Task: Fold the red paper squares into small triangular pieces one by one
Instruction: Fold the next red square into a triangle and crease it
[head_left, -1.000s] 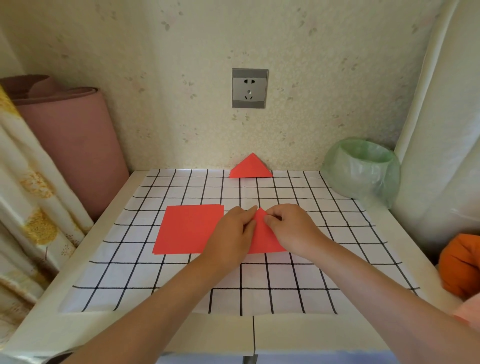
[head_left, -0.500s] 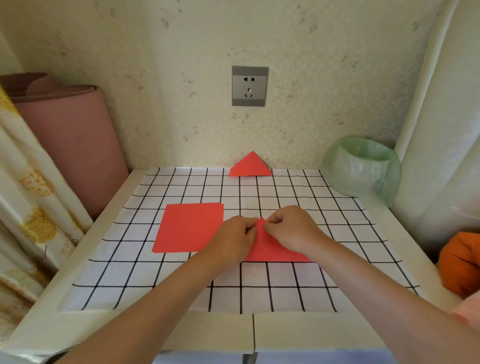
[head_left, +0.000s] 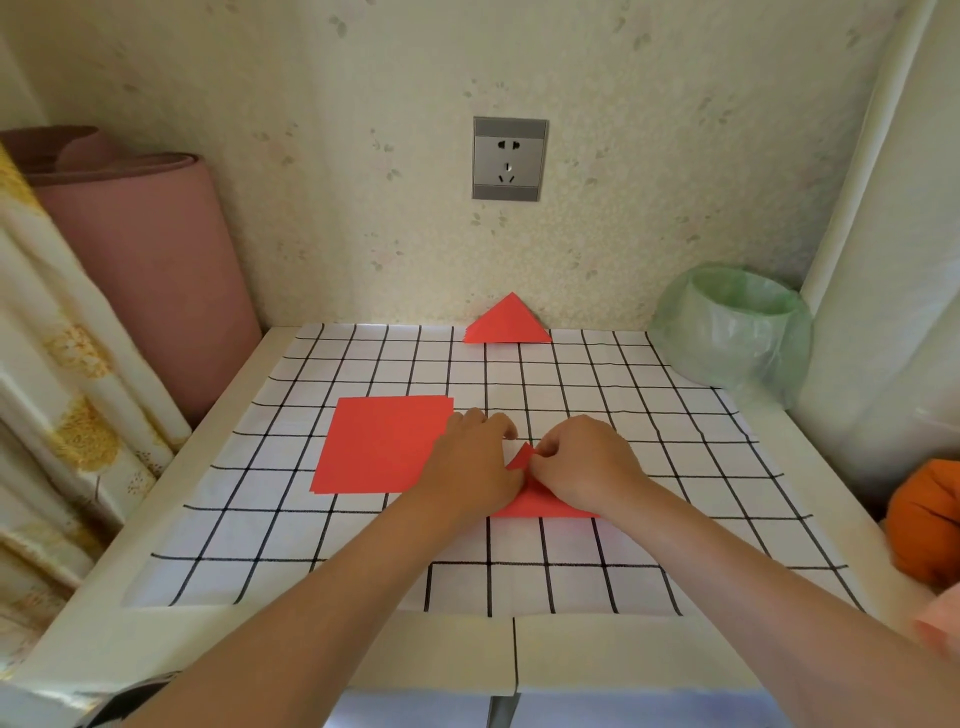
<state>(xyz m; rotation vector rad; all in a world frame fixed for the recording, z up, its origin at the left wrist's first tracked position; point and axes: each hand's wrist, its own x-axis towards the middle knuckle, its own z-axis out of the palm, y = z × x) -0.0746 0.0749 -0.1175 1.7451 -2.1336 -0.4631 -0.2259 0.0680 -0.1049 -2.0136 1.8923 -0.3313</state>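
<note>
- Since half a second ago the left hand (head_left: 470, 462) has slid off the tip of the half-folded red paper triangle (head_left: 543, 506).
- The right hand (head_left: 584, 467) pinches that raised tip.
- The left hand covers the triangle's left part, fingers bent; I cannot tell whether it grips.
- The triangle lies on the black-gridded white sheet (head_left: 623, 561), just right of the stack of flat red paper squares (head_left: 379, 447).
- A finished red folded triangle (head_left: 508, 323) leans against the wall.

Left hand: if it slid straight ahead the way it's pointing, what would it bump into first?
Probably the green-bagged bin at the back right. The left hand aims forward and rightward over bare grid cloth; the folded triangle sits left of that line. Depth is unclear.
</note>
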